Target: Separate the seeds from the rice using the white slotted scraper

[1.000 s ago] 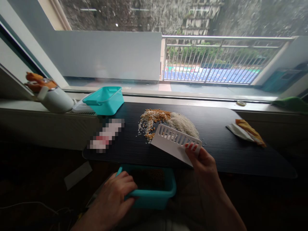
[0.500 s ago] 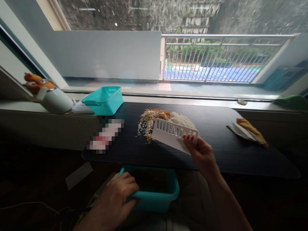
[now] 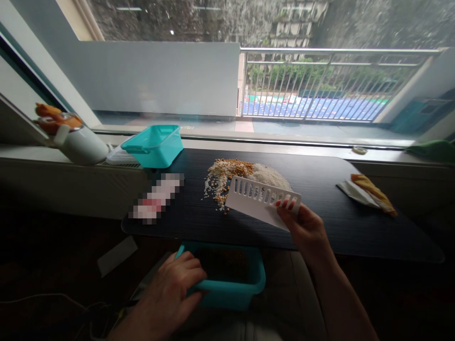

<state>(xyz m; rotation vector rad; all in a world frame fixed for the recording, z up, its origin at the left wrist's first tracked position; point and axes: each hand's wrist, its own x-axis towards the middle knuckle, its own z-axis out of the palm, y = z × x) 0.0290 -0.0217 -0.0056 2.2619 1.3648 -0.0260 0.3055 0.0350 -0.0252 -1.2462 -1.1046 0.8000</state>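
My left hand point(image 3: 179, 284) grips the near left rim of a teal plastic bin point(image 3: 232, 297), held below the table's front edge over my lap. Dark-looking grains lie in the bin, too dim to make out well. My right hand point(image 3: 302, 225) pinches the right end of a flat white slotted plastic plate point(image 3: 249, 202). The plate is tilted over the near side of a spread heap of white rice point(image 3: 272, 176) and yellow-brown kernels point(image 3: 240, 167), hiding part of it. A few loose kernels lie by the plate's left end.
On the dark table point(image 3: 199, 226) a second teal bin point(image 3: 161, 154) stands back left, near a blurred-out packet point(image 3: 156, 201). A yellow and white packet point(image 3: 369, 192) lies at the right. A whitish pot point(image 3: 83, 147) and a tape roll point(image 3: 359, 150) sit on the windowsill.
My right hand and the slotted plate have shifted slightly right. Some kernels now lie apart from the heap's near left edge. My left hand stays on the bin.
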